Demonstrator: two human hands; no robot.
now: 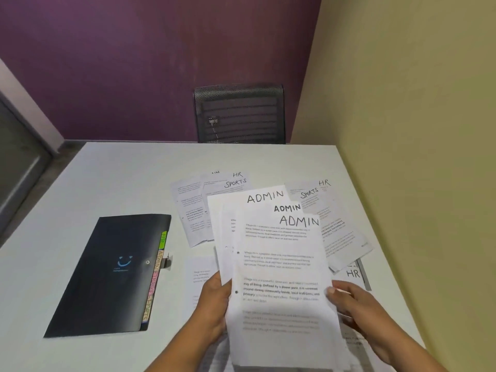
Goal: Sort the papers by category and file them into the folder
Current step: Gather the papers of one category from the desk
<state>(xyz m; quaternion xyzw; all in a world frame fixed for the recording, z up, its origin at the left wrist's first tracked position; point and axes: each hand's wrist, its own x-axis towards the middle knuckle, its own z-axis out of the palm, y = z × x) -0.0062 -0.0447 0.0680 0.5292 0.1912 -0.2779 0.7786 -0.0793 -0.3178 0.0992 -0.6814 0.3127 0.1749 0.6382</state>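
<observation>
Currently both hands are holding up a fan of 3 ADMIN sheets over the white table. Left hand is curling round the left edge; right hand is pinching the right edge, thumb on top. Black expanding folder is lying closed at 9 o'clock of the sheets, tabbed edge facing them. HR/SPORTS pile is lying flat at 12 o'clock, second pile at 2 o'clock.

office | white desk – mesh chair – tabbed folder
</observation>
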